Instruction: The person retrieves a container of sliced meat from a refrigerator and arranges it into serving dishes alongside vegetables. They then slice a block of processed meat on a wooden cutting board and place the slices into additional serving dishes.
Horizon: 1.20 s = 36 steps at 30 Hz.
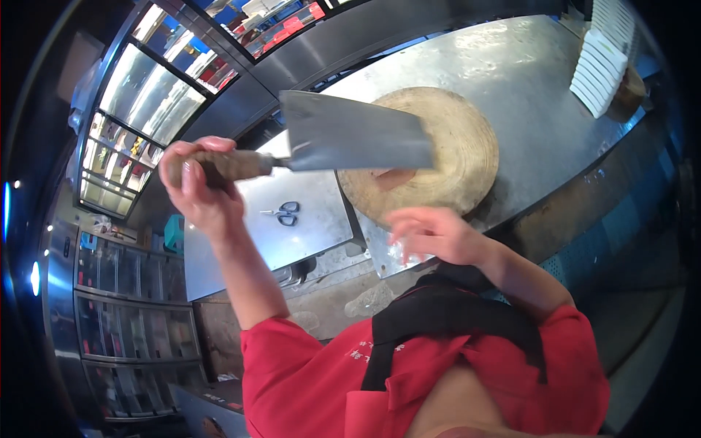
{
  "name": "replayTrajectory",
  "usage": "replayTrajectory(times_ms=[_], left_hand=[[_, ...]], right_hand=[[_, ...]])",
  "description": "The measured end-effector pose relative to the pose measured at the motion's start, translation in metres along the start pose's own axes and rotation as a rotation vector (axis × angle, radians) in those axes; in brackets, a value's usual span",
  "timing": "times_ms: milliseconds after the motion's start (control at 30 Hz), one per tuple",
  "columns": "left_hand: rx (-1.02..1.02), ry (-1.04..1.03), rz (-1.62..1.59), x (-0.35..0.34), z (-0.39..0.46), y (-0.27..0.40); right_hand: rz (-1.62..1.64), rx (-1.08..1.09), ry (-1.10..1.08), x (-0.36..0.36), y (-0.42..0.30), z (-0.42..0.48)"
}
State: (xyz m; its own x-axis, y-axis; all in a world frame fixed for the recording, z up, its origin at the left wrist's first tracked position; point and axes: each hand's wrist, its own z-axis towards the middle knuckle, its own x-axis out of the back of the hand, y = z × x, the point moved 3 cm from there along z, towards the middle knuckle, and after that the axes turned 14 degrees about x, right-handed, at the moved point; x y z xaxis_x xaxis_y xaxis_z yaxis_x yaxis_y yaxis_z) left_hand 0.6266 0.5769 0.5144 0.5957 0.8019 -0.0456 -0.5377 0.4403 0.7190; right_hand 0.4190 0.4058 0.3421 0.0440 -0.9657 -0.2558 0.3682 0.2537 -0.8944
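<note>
My left hand (204,191) is closed around the wooden handle of a broad cleaver (356,131). It holds the cleaver raised, the steel blade pointing right across the view. Behind the blade lies a round wooden chopping block (465,137), partly covered by it. A small reddish-brown piece (393,179), perhaps meat, rests on the block just past the blade's lower edge, and part of it is hidden. Close to the block's near edge hovers my right hand (438,235), slightly blurred, its fingers apart and nothing in them.
Scissors (287,213) with dark handles lie on a lower metal surface (323,219) left of the block. The block stands on a steel worktable (526,82). A white ribbed object (599,71) is at the far right. Glass-fronted cabinets (148,93) line the left.
</note>
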Motion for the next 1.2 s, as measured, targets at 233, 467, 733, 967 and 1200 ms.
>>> replayTrajectory(times_ms=[233,467,733,967,1200], left_hand=[[0.431,-0.036,-0.483,-0.084,-0.081,-0.117],[0.564,0.002,0.095,-0.042,-0.078,-0.179],[0.898,-0.165,0.102,-0.081,-0.128,-0.247],[0.971,0.217,0.085,-0.109,-0.150,-0.248],[0.847,0.425,0.174,-0.155,-0.159,-0.237]], right_hand=[[0.395,0.159,0.403,0.041,0.002,0.037],[-0.271,0.001,0.742,0.170,-0.079,-0.010],[-1.134,-0.097,0.268,0.196,-0.064,0.024],[-0.908,-0.082,0.104,0.212,-0.046,0.039],[-0.369,-0.045,0.148,0.225,0.011,0.052]])
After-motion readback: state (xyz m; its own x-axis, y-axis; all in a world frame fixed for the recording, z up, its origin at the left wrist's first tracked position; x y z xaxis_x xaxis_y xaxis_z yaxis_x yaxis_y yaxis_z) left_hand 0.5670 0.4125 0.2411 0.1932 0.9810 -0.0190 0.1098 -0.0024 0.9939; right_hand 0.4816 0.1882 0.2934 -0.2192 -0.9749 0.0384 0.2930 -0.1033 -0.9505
